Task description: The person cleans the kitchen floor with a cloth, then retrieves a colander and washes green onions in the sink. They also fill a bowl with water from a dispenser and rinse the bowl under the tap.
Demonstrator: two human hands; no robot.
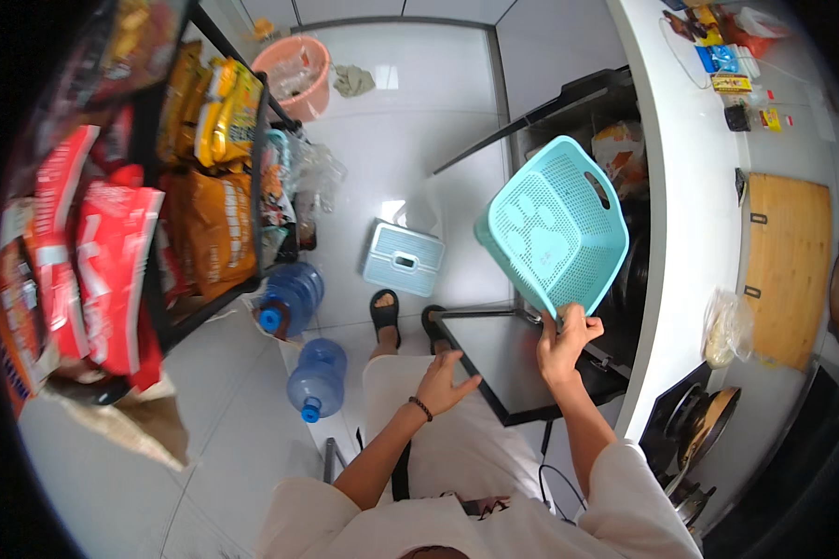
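Observation:
My right hand (565, 344) grips the near rim of a turquoise perforated plastic basket (556, 223), which hangs tilted in front of the open cabinet. No contents show inside it. My left hand (444, 383) is bare of any object, fingers apart, above my lap and beside the edge of an open cabinet door (510, 363). A dark beaded bracelet is on the left wrist. Behind the basket, the dark cabinet interior holds a printed plastic bag (619, 154); the basket hides part of this interior.
A blue-grey step stool (404, 258) stands on the floor by my feet. Large blue water bottles (316, 381) and a rack of snack packets (213, 230) are at left. A pink bucket (295, 77) stands farther off. The white countertop (699, 175) bears a wooden cutting board (786, 272).

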